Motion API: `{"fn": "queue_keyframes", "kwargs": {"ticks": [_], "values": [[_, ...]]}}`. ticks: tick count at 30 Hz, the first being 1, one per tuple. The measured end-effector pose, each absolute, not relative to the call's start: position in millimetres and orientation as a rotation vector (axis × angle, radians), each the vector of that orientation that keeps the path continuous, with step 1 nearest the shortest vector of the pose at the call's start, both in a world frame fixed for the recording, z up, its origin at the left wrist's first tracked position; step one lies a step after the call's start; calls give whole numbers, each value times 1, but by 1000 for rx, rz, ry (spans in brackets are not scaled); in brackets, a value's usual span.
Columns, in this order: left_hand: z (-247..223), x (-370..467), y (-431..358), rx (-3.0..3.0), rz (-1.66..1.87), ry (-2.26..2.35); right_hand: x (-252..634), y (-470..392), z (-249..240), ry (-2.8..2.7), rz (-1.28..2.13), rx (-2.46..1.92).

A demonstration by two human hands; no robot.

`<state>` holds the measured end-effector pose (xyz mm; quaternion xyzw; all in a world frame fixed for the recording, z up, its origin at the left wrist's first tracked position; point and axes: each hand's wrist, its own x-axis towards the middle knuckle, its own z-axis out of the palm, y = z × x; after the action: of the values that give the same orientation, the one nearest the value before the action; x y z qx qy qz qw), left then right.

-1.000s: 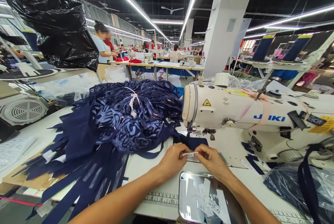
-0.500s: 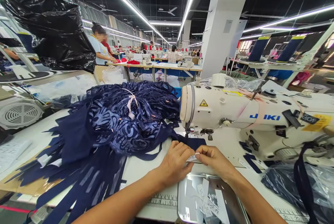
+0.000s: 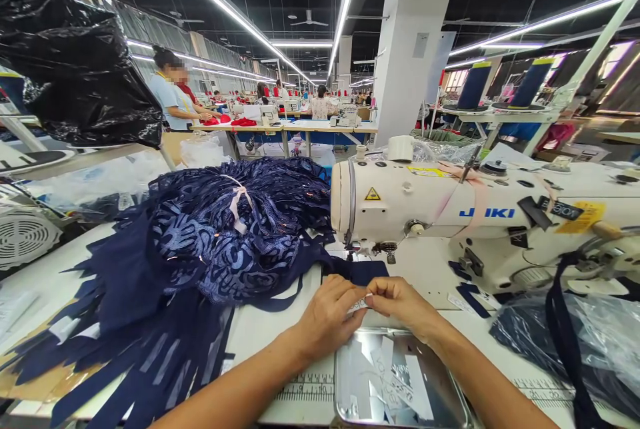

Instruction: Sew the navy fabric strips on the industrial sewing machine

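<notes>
My left hand point(image 3: 333, 316) is closed, pinching a small white printed label point(image 3: 357, 306) between thumb and fingers. From the other side my right hand point(image 3: 395, 304) grips the label's right end with thumb and fingertip. Both hands are just in front of the sewing machine's point(image 3: 395, 206) needle area. Under the needle end lies a dark navy fabric piece point(image 3: 369, 272), which runs left toward a large tied bundle of navy lace garments point(image 3: 240, 236). Below my hands sits a shiny metal tray point(image 3: 345, 376) with several loose white labels point(image 3: 400, 376) in it.
To the right lie a plastic bag of dark fabric point(image 3: 545, 342) and a hanging navy strap point(image 3: 563, 322). Thread cones point(image 3: 475, 86) stand behind the machine. A black plastic bag point(image 3: 75, 69) hangs at left. A co-worker point(image 3: 173, 96) stands farther back at another table.
The camera view has turned slightly, so the scene sits a little farther left. Both hands stay on the label, with very little change in their grip.
</notes>
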<state>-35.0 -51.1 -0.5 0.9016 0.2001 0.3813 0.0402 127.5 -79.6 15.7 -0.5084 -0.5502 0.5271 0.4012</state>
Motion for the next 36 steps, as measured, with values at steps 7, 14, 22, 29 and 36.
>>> {"fn": "queue_keyframes", "kwargs": {"ticks": [7,14,22,29,36], "values": [[-2,-35,-50,2737,1157,659,127,-79,16,-1401,1308,-1286],[-3,-35,-49,2736,1233,631,129,-79,13,-1418,1318,-1262],[1,-35,-51,2569,1112,755,128,-76,9,-1457,1230,-1259],[10,-36,-49,2143,879,1028,124,-79,3,-1696,757,-1339],[10,-41,-50,1959,659,908,123,-85,2,-1972,460,-1318]]}}
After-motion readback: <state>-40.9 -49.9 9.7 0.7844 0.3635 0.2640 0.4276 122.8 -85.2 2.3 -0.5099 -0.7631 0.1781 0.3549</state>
